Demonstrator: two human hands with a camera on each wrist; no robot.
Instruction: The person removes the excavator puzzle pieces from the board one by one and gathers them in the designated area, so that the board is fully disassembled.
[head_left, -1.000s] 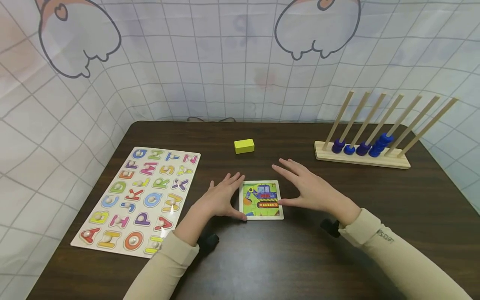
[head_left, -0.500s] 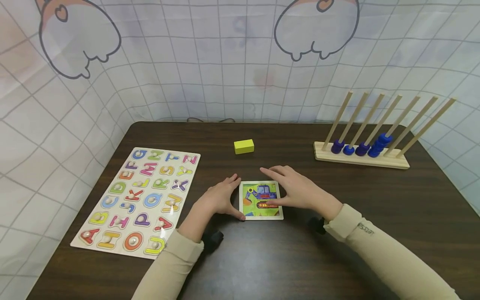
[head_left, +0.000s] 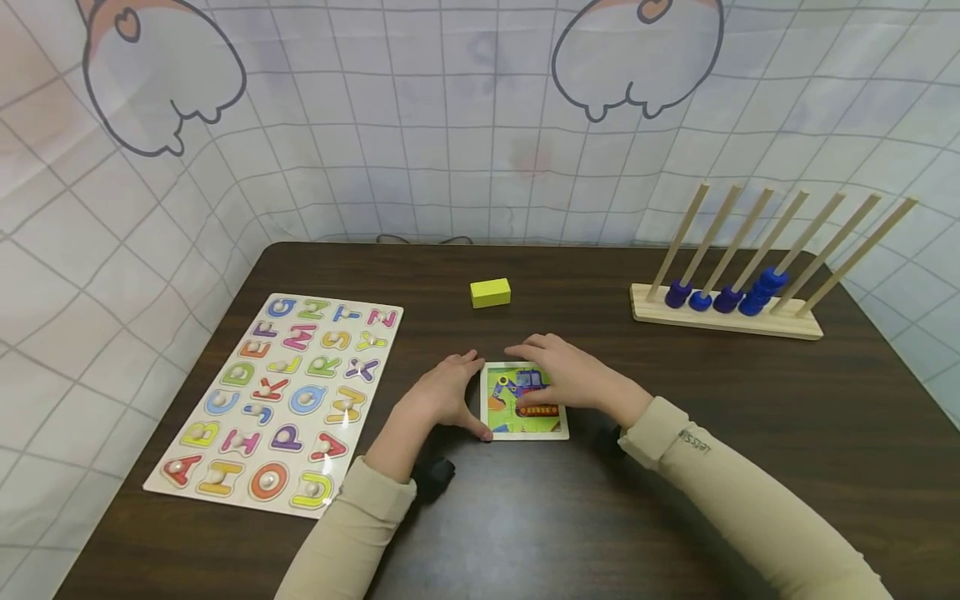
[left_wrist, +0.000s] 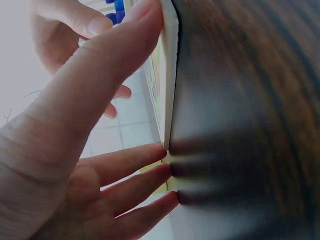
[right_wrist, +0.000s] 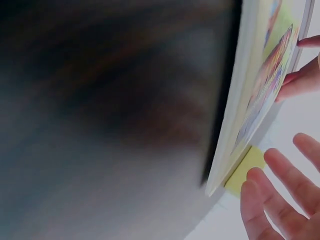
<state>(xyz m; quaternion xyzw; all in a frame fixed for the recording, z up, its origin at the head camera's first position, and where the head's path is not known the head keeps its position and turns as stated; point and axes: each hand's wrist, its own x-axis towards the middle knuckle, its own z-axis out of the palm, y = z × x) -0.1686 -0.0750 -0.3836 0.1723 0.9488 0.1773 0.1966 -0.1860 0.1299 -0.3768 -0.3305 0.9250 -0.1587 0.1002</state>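
Note:
A small square jigsaw puzzle (head_left: pixel 504 412) with a blue digger on green lies flat on the table in a pale frame. My left hand (head_left: pixel 441 393) holds its left side, thumb at the near corner and index fingertip at the far corner, as the left wrist view of the puzzle's edge (left_wrist: pixel 171 75) also shows. Over the puzzle's right half hangs my right hand (head_left: pixel 573 379), fingers spread and partly hiding the picture. In the right wrist view its fingers (right_wrist: pixel 287 185) stand apart from the frame (right_wrist: pixel 232 115), holding nothing.
An alphabet peg board (head_left: pixel 288 392) lies at the left. Behind the puzzle sits a yellow block (head_left: pixel 491 293). At the back right stands a wooden bead rack (head_left: pixel 723 315) with upright rods and several blue and purple beads. A grid-patterned cloth (head_left: pixel 465 167) hangs behind the table.
My right hand has moved left, from the puzzle's right edge to over its right half. The left hand has stayed at the left side, and the puzzle has kept its place.

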